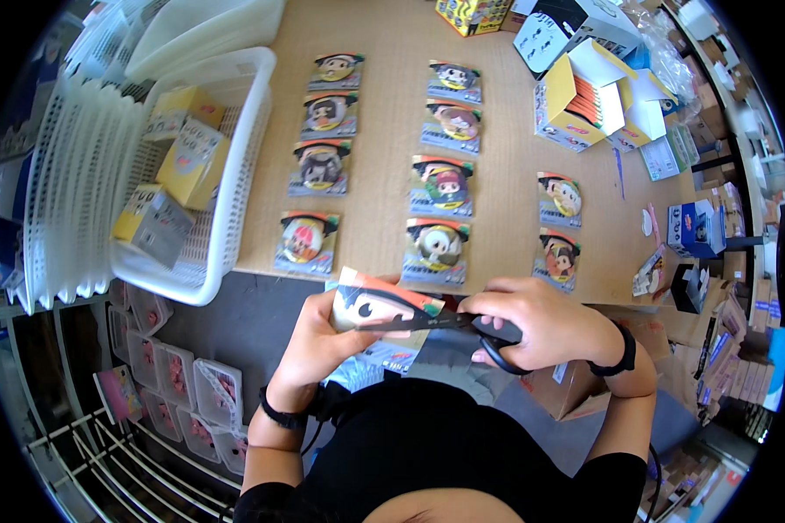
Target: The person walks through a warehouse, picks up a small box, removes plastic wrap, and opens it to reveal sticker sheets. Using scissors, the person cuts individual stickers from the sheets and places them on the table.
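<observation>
1. Work area: a light wooden table (375,52) fills the upper field, ten to two o'clock from the picture centre; a grey floor (262,327) shows below its near edge; lidded clear tubs (174,375) stand at eight o'clock; crowded shelving (746,349) occupies the far right, three to four o'clock.

2. Left side: a white basket (257,78) sits at ten o'clock and contains yellow-and-white boxes (192,161); stacked white trays (74,174) stand just beside it, toward nine o'clock.

3. Flat packets on the table: four form the left column (318,166) at eleven o'clock; four form the middle column (440,187) at one o'clock; two form the right column (560,200) between two and three o'clock.

4. Supply: an open carton (576,122) stands between one and two o'clock, holding a row of orange-edged packets (589,100).

5. Left hand (310,340), between seven and eight o'clock: thumb and fingers are clamped on a printed packet (371,305); this packet is raised near the table's near edge, just below centre.

6. Right hand (545,322), toward four o'clock: fingers are closed around the handles of black scissors (449,321); the blades point toward nine o'clock across the packet's lower part; cutting depth cannot be determined.
</observation>
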Demonstrator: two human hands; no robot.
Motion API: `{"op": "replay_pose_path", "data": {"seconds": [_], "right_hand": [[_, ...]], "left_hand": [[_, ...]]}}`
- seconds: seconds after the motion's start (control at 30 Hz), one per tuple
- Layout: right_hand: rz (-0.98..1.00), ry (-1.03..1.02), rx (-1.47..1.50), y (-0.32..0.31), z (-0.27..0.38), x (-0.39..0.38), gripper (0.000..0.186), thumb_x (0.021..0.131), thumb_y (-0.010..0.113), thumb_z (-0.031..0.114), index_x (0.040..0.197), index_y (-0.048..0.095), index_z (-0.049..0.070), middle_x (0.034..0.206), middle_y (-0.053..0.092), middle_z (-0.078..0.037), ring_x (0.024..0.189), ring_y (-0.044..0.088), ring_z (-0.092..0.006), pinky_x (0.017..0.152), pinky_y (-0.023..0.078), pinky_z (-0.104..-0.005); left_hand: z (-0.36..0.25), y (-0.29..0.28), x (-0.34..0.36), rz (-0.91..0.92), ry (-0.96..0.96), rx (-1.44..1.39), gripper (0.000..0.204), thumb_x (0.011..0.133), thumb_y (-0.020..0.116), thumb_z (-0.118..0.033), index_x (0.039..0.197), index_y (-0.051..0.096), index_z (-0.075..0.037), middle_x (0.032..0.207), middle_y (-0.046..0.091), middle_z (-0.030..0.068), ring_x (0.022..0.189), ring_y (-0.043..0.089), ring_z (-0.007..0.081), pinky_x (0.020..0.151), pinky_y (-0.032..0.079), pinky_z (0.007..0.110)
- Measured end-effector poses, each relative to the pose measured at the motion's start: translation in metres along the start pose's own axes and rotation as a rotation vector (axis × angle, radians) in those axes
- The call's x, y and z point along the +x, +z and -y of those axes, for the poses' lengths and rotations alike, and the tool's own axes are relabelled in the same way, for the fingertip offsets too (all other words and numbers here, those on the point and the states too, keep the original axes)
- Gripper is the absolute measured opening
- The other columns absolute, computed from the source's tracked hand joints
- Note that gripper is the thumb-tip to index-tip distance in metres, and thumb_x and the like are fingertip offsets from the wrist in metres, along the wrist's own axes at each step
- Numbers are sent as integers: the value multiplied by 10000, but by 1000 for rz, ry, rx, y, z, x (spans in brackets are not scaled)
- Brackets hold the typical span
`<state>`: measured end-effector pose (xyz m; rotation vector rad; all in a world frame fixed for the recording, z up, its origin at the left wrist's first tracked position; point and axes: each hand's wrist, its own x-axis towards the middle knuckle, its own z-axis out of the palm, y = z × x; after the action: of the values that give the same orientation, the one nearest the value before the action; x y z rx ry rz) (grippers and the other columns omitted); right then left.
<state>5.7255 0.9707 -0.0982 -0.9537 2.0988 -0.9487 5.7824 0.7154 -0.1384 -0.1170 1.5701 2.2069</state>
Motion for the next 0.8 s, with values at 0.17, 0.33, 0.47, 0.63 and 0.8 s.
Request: {"op": "replay_pose_path", "data": {"seconds": [0.17, 0.33, 0.47, 0.63, 0.8], "right_hand": [[-24, -31, -102, 16, 26, 12, 457, 705, 715, 286, 1021, 554, -1, 805, 573, -131, 706, 613, -249, 622, 490, -328], [-1, -63, -77, 26, 38, 34, 482, 687, 740, 307, 993, 558, -19, 790, 571, -120, 677, 602, -234, 606, 488, -322], [66, -158, -35, 19, 41, 52, 507, 667, 758, 307, 989, 555, -29, 755, 561, -104, 640, 578, -215, 576, 471, -309], [133, -122, 28, 7, 41, 60, 492, 672, 753, 312, 983, 557, -15, 728, 538, -87, 609, 543, -193, 556, 449, -287], [93, -80, 35, -3, 26, 58, 480, 695, 730, 340, 986, 556, 1, 736, 530, -90, 616, 540, -217, 557, 446, -312]], "left_hand": [[-1, -19, -22, 26, 76, -6, 363, 780, 639, -34, 1115, 536, 61, 1055, 612, 92, 924, 557, 100, 831, 439, 251], [0, -37, -39, -93, 73, 4, 339, 762, 666, -53, 1046, 535, 79, 928, 645, 126, 832, 628, 153, 768, 501, 273], [-6, -48, -47, -118, 38, -39, 371, 748, 675, -49, 1065, 532, 83, 985, 630, 140, 851, 623, 158, 794, 492, 277], [-14, -54, -40, -55, 94, -76, 336, 753, 658, -25, 1062, 563, 66, 975, 635, 91, 853, 581, 108, 791, 460, 252], [-14, -58, -14, 10, 53, -80, 353, 732, 649, 25, 1069, 559, 79, 1020, 620, 110, 889, 578, 121, 824, 453, 263]]}}
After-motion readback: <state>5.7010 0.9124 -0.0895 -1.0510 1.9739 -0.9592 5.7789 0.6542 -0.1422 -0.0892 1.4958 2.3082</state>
